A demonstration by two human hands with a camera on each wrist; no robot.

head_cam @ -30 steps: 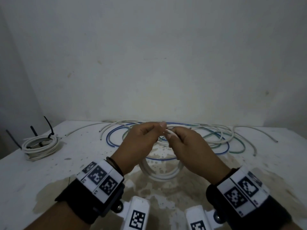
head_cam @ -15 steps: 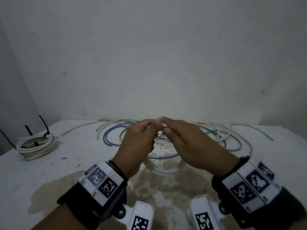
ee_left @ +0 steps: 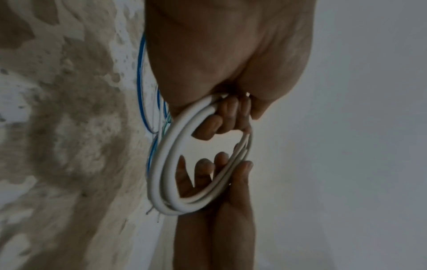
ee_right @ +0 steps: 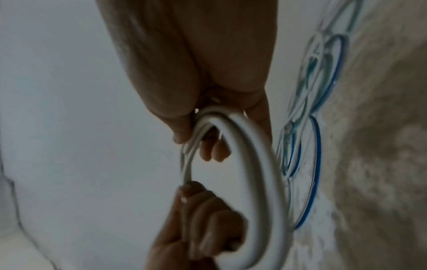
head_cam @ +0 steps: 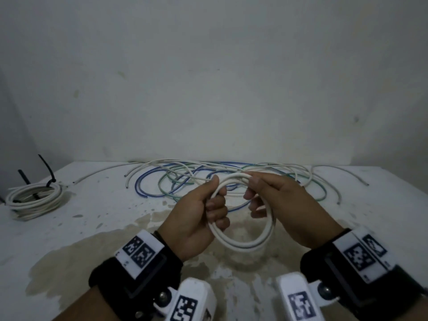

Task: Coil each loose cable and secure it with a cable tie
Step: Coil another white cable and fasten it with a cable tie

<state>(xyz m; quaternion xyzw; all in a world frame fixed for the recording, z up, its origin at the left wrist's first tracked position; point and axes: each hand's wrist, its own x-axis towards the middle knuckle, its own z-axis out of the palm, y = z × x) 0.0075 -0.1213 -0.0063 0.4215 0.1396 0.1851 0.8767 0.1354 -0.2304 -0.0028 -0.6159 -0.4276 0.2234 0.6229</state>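
Hands once pinched together are now parted: white cable coil (head_cam: 243, 242) is gripped by left hand (head_cam: 196, 218) and right hand (head_cam: 284, 205), fingers curled. Coiling is done; a cable tie is needed next.

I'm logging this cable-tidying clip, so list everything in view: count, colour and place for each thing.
white cable coil: one, white, held up between both hands above the table
loose cables: several, white, blue and green, tangled at the back of the table
tied coil: one, white, far left of the table
cable ties: at least two, black, standing up from the tied coil
table: one, white with a brown stain near the front
wall: grey-white, behind the table
wrist bands: two, black with white marker tags
left hand: grips the coil's left side
right hand: pinches the coil's top right
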